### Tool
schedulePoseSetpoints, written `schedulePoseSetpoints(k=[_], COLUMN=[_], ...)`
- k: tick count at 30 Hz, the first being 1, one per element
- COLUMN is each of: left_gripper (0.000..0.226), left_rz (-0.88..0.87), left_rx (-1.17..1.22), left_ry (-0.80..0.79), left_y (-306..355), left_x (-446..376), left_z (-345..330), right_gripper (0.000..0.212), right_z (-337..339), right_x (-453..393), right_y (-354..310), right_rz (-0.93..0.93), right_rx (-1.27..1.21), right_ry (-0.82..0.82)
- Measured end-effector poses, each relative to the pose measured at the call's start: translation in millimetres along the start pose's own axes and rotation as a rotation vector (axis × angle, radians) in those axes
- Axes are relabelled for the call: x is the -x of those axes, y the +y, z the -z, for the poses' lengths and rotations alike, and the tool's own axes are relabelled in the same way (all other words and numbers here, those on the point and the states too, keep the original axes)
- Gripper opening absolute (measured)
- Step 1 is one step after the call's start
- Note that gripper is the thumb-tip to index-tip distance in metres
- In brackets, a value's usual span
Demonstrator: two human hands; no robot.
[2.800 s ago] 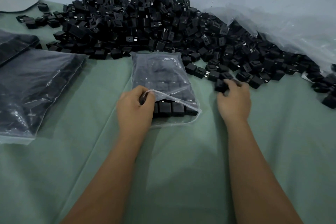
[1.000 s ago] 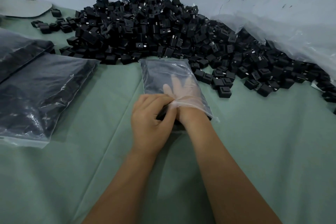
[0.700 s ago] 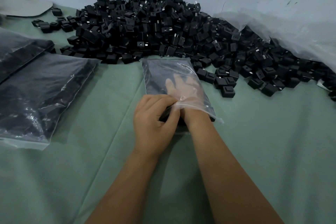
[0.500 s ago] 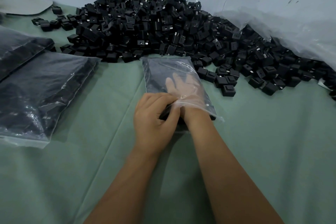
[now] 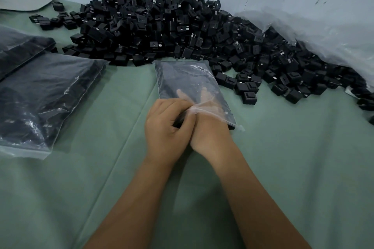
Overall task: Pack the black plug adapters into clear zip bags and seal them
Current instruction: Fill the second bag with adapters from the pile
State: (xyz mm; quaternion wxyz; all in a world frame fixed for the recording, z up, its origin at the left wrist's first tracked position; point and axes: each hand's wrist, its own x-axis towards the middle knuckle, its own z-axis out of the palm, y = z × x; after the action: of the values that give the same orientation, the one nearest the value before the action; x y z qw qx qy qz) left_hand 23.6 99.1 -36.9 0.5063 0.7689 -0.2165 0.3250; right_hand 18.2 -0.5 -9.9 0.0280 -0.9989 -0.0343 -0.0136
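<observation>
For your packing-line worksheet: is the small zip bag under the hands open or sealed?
Open. The right hand reaches inside the zip bag, fingers showing through the plastic, while the left hand pinches its mouth.

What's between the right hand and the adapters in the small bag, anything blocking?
Nothing visible. The right hand is already inside the clear zip bag, fingers extended over the packed black adapters. The left hand pinches the bag's mouth open at the near edge. Only the clear film lies over the right hand.
</observation>
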Motion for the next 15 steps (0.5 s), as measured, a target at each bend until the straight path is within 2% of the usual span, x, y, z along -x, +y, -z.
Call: schedulePoseSetpoints(k=[2, 4, 7, 11, 13, 15], left_gripper=[0.014, 0.014, 0.016, 0.016, 0.015, 0.015], left_rz=[0.000, 0.000, 0.010, 0.019, 0.015, 0.019], left_rx=[-0.001, -0.002, 0.003, 0.001, 0.000, -0.005], left_ry=[-0.005, -0.012, -0.009, -0.023, -0.028, -0.026], left_y=[1.3, 2.3, 3.7, 4.2, 4.0, 3.5], left_x=[-0.4, -1.1, -0.9, -0.5, -0.7, -0.4], left_z=[0.5, 1.2, 2.4, 2.6, 2.6, 2.3], right_gripper=[0.030, 0.027, 0.034, 0.041, 0.035, 0.014], right_z=[-5.1, -7.9, -10.2, -16.2, -14.9, -9.1], right_x=[9.0, 13.7, 13.8, 1.9, -5.6, -13.3], right_y=[0.2, 2.0, 4.6, 7.1, 8.3, 7.5], right_rz=[0.038, 0.004, -0.063, -0.109, -0.143, -0.163], right_rx=[-0.041, -0.078, -0.115, -0.016, 0.005, -0.013], right_ry=[0.115, 0.144, 0.073, -0.033, -0.108, -0.146])
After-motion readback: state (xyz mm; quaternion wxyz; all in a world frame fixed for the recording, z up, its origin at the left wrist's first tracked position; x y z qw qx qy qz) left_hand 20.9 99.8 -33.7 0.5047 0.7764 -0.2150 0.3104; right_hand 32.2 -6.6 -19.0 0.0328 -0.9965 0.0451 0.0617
